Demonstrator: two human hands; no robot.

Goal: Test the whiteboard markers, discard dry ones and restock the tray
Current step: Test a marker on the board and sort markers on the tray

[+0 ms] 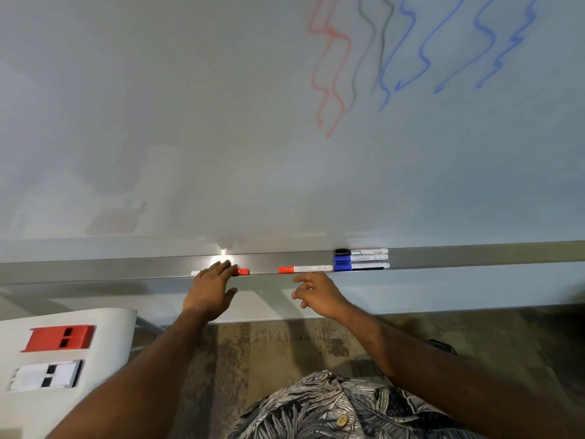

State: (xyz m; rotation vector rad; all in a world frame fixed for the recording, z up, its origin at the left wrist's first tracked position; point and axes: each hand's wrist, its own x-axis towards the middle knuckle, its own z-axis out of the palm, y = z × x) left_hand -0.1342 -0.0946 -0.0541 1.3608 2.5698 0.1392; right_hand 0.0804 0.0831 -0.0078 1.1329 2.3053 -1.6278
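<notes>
A grey marker tray [126, 267] runs along the bottom of the whiteboard [190, 122]. My left hand [210, 285] lies flat with straight fingers over a red-capped marker [243, 271] on the tray, hiding most of its white barrel. Another red-capped marker [304, 269] lies to its right. My right hand [316, 294] hovers just below that marker with loosely curled fingers, holding nothing. Further right, a black-capped marker [361, 251] and two blue-capped markers [361, 258] [361, 266] lie stacked side by side. Red, grey and blue test squiggles [411, 52] mark the board's upper right.
A white table [104, 343] at lower left carries a red box [58, 338] and a white box [44, 375]. The floor below the board is patterned carpet [269, 343]. My patterned shirt [332, 410] fills the bottom centre.
</notes>
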